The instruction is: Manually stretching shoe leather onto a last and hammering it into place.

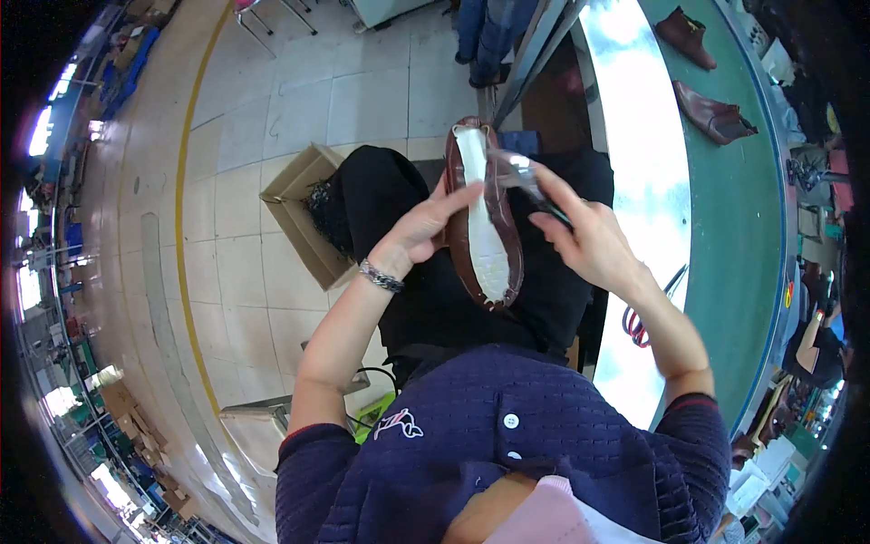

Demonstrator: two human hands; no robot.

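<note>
A brown leather shoe (459, 231) is held bottom up above my lap, with its white insole (482, 227) showing between the folded-in leather edges. My left hand (426, 222) grips its left side, the thumb lying across the white insole. In my right hand (589, 231) is a hand tool with a shiny metal head (517, 166); its exact kind is blurred. The head of the tool is at the shoe's upper right edge, and whether it touches the leather I cannot tell. My right fingers are wrapped round its handle.
An open cardboard box (304, 231) with dark contents stands on the tiled floor, left of my legs. To the right are a shiny worktop (634, 181) with a red-handled item (636, 328) and a green conveyor (734, 227) carrying two brown boots (711, 113). Another person's legs (489, 41) show ahead.
</note>
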